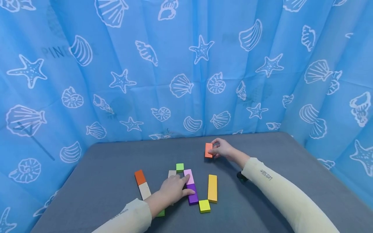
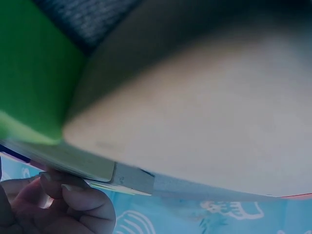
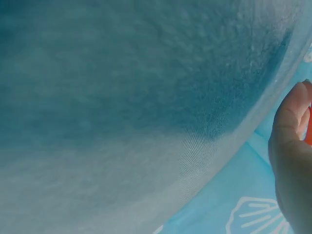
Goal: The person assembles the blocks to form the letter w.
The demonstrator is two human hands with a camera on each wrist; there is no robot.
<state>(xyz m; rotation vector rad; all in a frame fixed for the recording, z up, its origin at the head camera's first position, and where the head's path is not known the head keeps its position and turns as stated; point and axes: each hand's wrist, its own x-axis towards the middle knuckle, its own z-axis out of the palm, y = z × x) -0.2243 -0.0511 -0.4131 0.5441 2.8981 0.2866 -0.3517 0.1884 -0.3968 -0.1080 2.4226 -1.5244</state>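
Note:
My right hand (image 1: 222, 149) pinches an orange block (image 1: 208, 149) between thumb and fingers, toward the back of the table. In the right wrist view only a sliver of that orange block (image 3: 309, 127) shows beside the thumb. My left hand (image 1: 172, 187) lies low over a zigzag row of blocks. Its index finger touches the pink block (image 1: 190, 180), and its thumb rests on the purple block (image 1: 193, 200) joined end to end with it. Under the left hand a beige block (image 1: 172, 173) is partly hidden. A light green cube (image 1: 179, 167) sits at the row's upper bend.
Left of the hand, a dark orange block (image 1: 140, 177) and a cream block (image 1: 144, 191) lie in line, leading to a partly hidden green block (image 1: 161, 213). A yellow cube (image 1: 204, 206) and a long amber block (image 1: 212, 187) continue the row rightward. A blue shell-print curtain (image 1: 180, 106) hangs behind the grey table (image 1: 110, 161).

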